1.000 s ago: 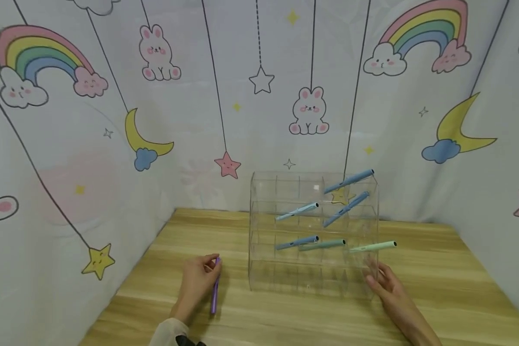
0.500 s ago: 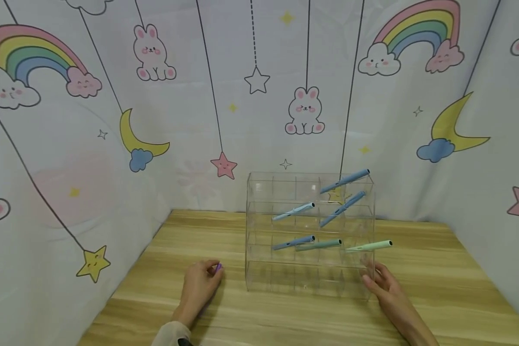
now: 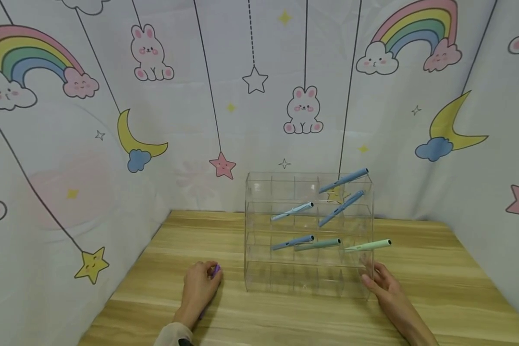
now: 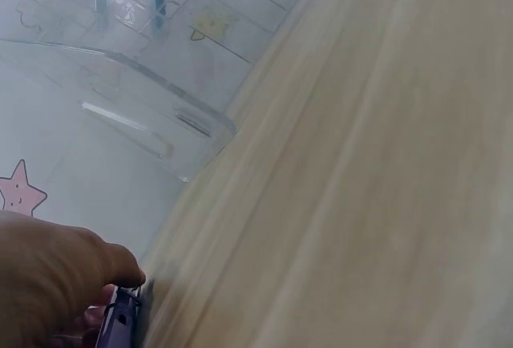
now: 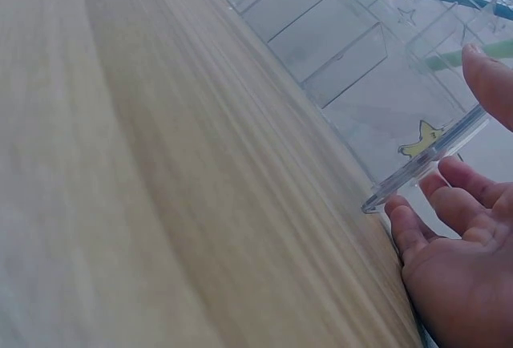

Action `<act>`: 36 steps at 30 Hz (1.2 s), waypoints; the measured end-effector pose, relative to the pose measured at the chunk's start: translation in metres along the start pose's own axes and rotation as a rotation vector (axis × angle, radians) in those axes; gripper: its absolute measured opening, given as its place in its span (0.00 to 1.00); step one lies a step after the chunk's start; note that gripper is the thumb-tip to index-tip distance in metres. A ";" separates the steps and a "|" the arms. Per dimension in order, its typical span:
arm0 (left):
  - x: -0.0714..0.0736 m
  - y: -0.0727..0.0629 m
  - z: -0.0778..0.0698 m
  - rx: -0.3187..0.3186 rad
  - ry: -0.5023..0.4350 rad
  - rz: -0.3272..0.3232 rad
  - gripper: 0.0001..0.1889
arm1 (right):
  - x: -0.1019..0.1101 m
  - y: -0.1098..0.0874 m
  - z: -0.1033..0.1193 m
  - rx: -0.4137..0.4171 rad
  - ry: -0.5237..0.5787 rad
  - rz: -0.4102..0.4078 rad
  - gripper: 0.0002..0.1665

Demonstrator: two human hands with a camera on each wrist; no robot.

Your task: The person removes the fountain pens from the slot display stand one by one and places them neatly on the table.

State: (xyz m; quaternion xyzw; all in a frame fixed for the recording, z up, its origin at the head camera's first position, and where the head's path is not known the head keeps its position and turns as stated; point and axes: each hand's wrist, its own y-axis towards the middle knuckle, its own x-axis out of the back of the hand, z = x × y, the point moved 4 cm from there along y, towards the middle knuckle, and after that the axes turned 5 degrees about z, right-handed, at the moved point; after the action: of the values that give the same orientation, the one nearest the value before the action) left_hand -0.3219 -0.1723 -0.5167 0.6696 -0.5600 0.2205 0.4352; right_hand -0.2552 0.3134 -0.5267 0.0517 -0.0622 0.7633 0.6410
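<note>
My left hand pinches a purple pen low over the table, left of a clear compartment rack. Most of the pen is hidden beneath the hand; in the left wrist view its purple end pokes out below the fingers. At the rack's lower right corner, my right hand grips the side wall, thumb on one side and fingers on the other. Slanting out of the rack's compartments are several pens, among them a light blue pen, a dark green pen and a pale green pen.
A wood-grain table carries the rack. Behind it and along both sides hangs a white curtain printed with rabbits, rainbows, moons and stars. One blue pen sticks up at the rack's top right.
The purple pen, which pointed towards me from the left fingertips, has been turned and now lies mostly under the left hand. My right hand keeps its place on the rack.
</note>
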 end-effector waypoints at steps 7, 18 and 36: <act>-0.002 0.000 0.001 0.017 0.002 0.015 0.14 | -0.001 0.000 0.000 -0.003 0.020 0.005 0.37; 0.004 -0.005 -0.003 0.052 -0.005 -0.040 0.14 | -0.002 0.001 0.003 -0.029 -0.019 -0.011 0.37; 0.024 -0.010 -0.079 -0.528 -0.124 -0.463 0.33 | -0.001 0.002 0.000 0.002 0.015 0.013 0.37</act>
State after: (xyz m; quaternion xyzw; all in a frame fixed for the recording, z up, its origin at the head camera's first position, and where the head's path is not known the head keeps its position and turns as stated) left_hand -0.2909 -0.1205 -0.4603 0.6554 -0.4563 -0.0775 0.5969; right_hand -0.2566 0.3120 -0.5270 0.0465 -0.0569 0.7678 0.6365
